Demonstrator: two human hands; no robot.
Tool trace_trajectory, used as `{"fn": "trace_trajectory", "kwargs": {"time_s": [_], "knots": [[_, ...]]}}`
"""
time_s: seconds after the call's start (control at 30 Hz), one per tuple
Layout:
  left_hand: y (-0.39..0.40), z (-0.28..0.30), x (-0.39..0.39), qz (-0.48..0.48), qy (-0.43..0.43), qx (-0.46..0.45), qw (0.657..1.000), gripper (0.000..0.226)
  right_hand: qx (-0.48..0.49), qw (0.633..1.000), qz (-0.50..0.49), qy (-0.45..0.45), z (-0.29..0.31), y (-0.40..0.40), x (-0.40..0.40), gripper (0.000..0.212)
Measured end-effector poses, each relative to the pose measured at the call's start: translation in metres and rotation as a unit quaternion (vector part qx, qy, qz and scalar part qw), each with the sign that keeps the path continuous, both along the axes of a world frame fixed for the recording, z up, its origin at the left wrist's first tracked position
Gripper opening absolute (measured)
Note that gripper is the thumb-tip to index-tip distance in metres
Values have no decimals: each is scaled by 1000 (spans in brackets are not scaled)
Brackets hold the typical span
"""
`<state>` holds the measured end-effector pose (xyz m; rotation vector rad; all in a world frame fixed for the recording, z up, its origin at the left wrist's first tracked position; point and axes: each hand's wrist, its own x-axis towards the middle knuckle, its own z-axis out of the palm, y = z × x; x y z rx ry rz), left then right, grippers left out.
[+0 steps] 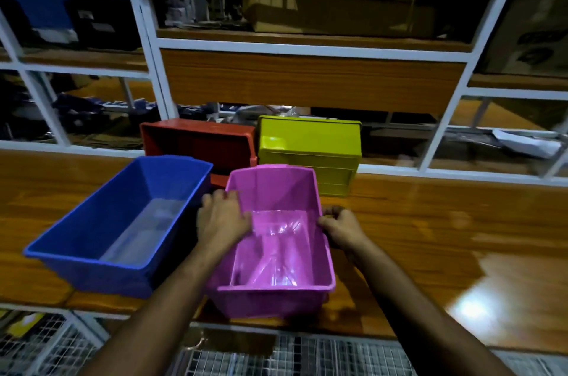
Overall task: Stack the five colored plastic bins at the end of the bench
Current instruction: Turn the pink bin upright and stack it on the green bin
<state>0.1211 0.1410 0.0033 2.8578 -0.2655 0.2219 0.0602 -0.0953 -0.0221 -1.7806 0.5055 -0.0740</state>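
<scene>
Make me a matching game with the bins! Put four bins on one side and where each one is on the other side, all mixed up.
Bins:
1. pink bin
2. blue bin
3. red bin
4. yellow-green bin

Places:
A. at the back, on the left
B. between both hands, at the bench's front edge
C. at the back, on the right
D. front left, beside the held bin

Pairs: 1-B, 2-D, 3-A, 4-C

The left hand and right hand grip the pink bin's side rims.
</scene>
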Motion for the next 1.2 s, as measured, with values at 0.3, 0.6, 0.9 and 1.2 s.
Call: {"fn": "trace_trajectory", "kwargs": {"time_s": [0.3,0.6,0.9,1.2], "knots": [[28,-19,4,11,74,-155,985,39,-66,998,17,-16,-5,-19,-18,19],[-44,0,-10,-202,-117,-34,972,49,-408,900,154,17,38,-65,-19,32],[-115,-8,-12,-351,-53,70,932,45,-417,881,225,-12,34,-65,-12,32],[-113,-9,-1,-277,-110,73,952,22,-528,829,158,-91,26,-68,-17,36]]}}
